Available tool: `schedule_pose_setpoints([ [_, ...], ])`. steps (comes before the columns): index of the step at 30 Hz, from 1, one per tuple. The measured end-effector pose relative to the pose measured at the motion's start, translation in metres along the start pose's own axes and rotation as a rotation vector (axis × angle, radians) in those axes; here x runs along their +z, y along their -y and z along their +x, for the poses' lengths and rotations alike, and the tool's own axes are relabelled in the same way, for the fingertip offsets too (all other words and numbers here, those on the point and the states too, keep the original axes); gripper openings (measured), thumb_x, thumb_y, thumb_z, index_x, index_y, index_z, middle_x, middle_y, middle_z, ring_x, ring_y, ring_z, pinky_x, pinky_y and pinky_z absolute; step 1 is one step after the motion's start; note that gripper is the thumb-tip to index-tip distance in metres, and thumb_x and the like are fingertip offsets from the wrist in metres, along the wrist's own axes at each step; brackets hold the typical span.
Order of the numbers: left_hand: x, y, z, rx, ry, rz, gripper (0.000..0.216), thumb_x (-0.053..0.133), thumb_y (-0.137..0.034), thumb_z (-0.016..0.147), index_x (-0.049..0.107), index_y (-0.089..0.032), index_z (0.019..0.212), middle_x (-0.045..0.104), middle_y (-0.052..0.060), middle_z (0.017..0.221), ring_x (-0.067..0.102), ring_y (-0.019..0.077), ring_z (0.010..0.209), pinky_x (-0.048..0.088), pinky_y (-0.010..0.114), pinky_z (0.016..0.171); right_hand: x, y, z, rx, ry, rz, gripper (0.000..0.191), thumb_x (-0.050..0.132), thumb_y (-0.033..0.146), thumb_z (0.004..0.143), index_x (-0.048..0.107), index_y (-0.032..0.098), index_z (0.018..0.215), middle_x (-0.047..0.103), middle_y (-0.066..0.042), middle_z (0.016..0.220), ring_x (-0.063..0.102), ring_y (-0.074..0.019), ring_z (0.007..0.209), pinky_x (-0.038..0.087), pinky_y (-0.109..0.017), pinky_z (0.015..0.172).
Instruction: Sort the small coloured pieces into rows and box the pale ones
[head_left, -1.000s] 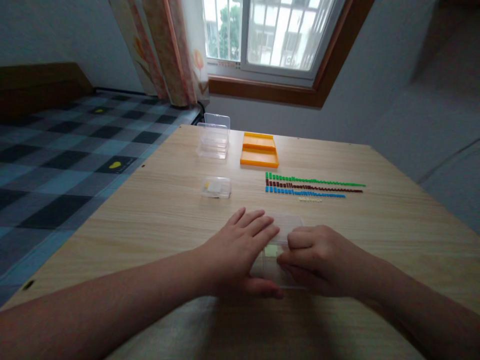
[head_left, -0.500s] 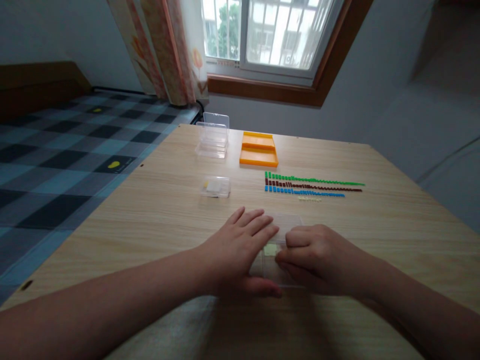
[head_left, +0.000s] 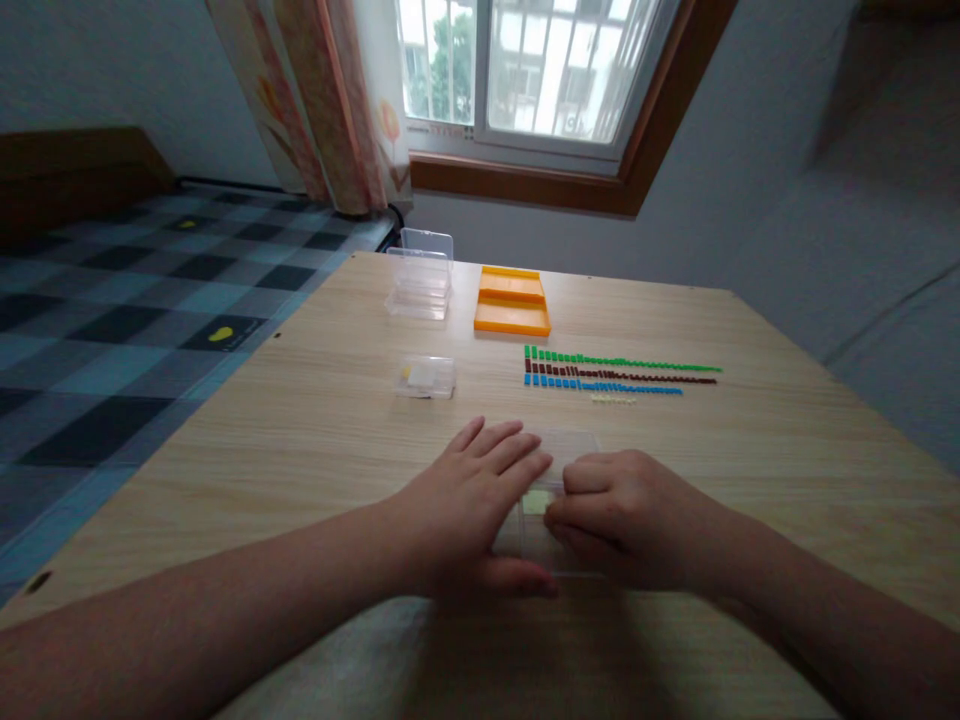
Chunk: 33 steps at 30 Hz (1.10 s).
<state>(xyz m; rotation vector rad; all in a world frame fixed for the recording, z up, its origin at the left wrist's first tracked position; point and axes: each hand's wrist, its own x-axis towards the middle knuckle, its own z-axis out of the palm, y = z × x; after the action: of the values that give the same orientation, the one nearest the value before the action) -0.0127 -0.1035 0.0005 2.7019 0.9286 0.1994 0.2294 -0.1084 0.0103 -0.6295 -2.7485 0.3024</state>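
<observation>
A clear plastic box [head_left: 559,555] lies in front of me with its transparent lid [head_left: 574,442] folded back. My left hand [head_left: 480,510] rests over its left side, fingers stretched and apart, holding nothing. My right hand [head_left: 630,515] is closed at the box's right part, fingers curled and tips down inside. Whatever those fingertips hold is hidden. Touching or close to them is a pale yellow-green patch of small pieces [head_left: 536,502] at the back of the compartment. Both hands cover much of the box.
Beyond the hands run long rows of small green pieces [head_left: 555,356], brown pieces [head_left: 551,369] and blue pieces [head_left: 551,382], plus a short pale yellow row [head_left: 613,400]. A small clear case [head_left: 442,378], an orange tray [head_left: 513,329] and open clear boxes [head_left: 420,290] stand farther back.
The view has shifted very slightly, so everything sits a little farther left. Both hands keep practically the same pose at the box.
</observation>
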Motion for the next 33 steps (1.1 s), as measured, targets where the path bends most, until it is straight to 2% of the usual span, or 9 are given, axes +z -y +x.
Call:
schedule_pose_setpoints([
  [2,0.001,0.000,0.000,0.004,-0.014,-0.005,0.101,0.070,-0.079,0.077,0.045,-0.015,0.151,0.043,0.020,0.159,0.032,0.0421,0.151,0.017,0.064,0.124,-0.002,0.001,0.000,-0.044,-0.066,-0.008,0.027,0.047,0.019,0.098,0.065,0.017,0.078,0.052,0.000,0.069,0.038,-0.0106,0.060,0.025,-0.028,0.058],
  [5,0.000,0.001,-0.001,0.004,-0.011,-0.018,0.102,0.073,-0.078,0.076,0.045,-0.016,0.151,0.043,0.020,0.159,0.033,0.0435,0.150,0.017,0.066,0.124,-0.016,-0.003,-0.002,-0.065,-0.345,-0.045,0.019,0.051,0.017,0.096,0.070,0.017,0.089,0.055,-0.001,0.069,0.046,-0.0114,0.061,0.033,-0.027,0.057],
  [8,-0.002,0.000,0.000,-0.001,0.004,-0.028,0.102,0.073,-0.077,0.076,0.045,-0.016,0.152,0.043,0.020,0.159,0.033,0.0438,0.150,0.017,0.067,0.124,-0.036,-0.022,-0.011,0.123,-0.673,-0.193,0.015,0.059,0.014,0.094,0.073,0.020,0.094,0.064,-0.004,0.078,0.057,-0.0136,0.068,0.043,-0.028,0.062],
  [9,-0.003,0.000,0.000,-0.003,0.014,-0.028,0.102,0.073,-0.077,0.076,0.044,-0.016,0.153,0.042,0.020,0.160,0.033,0.0437,0.150,0.017,0.067,0.124,-0.043,-0.032,-0.015,0.180,-0.755,-0.249,0.014,0.061,0.015,0.094,0.074,0.020,0.094,0.064,-0.004,0.077,0.055,-0.0131,0.065,0.042,-0.028,0.060],
  [11,-0.004,0.000,0.000,-0.013,0.033,-0.022,0.104,0.074,-0.077,0.075,0.044,-0.015,0.153,0.041,0.021,0.160,0.032,0.0439,0.150,0.017,0.067,0.123,-0.053,-0.055,-0.024,0.287,-0.827,-0.314,0.014,0.062,0.018,0.094,0.076,0.019,0.092,0.061,-0.004,0.071,0.053,-0.0123,0.061,0.040,-0.027,0.057],
  [16,-0.005,0.001,0.000,-0.014,0.036,-0.002,0.103,0.072,-0.079,0.075,0.044,-0.017,0.152,0.042,0.020,0.160,0.034,0.0435,0.150,0.019,0.067,0.123,-0.054,-0.102,-0.039,0.404,-0.492,-0.257,0.022,0.061,0.028,0.095,0.079,0.016,0.094,0.064,-0.004,0.072,0.055,-0.0111,0.060,0.040,-0.025,0.058],
  [20,-0.006,0.001,-0.001,-0.016,0.046,0.019,0.103,0.069,-0.081,0.076,0.044,-0.017,0.153,0.042,0.020,0.160,0.034,0.0433,0.150,0.020,0.066,0.123,-0.042,-0.105,-0.037,0.482,-0.268,-0.213,0.025,0.059,0.030,0.095,0.081,0.018,0.097,0.070,-0.005,0.083,0.060,-0.0113,0.066,0.042,-0.024,0.062],
  [26,-0.007,0.001,-0.001,-0.027,0.050,0.009,0.103,0.070,-0.080,0.077,0.044,-0.015,0.153,0.041,0.021,0.160,0.033,0.0440,0.150,0.019,0.067,0.123,-0.030,-0.092,-0.029,0.568,-0.234,-0.222,0.020,0.062,0.025,0.092,0.082,0.020,0.094,0.072,-0.005,0.089,0.061,-0.0103,0.069,0.041,-0.023,0.065],
  [33,-0.005,0.002,-0.001,-0.026,0.048,0.011,0.102,0.068,-0.081,0.078,0.043,-0.017,0.153,0.041,0.019,0.161,0.033,0.0426,0.150,0.019,0.066,0.124,-0.025,-0.102,-0.031,0.530,-0.184,-0.306,0.022,0.062,0.029,0.094,0.083,0.026,0.094,0.073,-0.004,0.090,0.064,-0.0129,0.074,0.040,-0.024,0.066],
])
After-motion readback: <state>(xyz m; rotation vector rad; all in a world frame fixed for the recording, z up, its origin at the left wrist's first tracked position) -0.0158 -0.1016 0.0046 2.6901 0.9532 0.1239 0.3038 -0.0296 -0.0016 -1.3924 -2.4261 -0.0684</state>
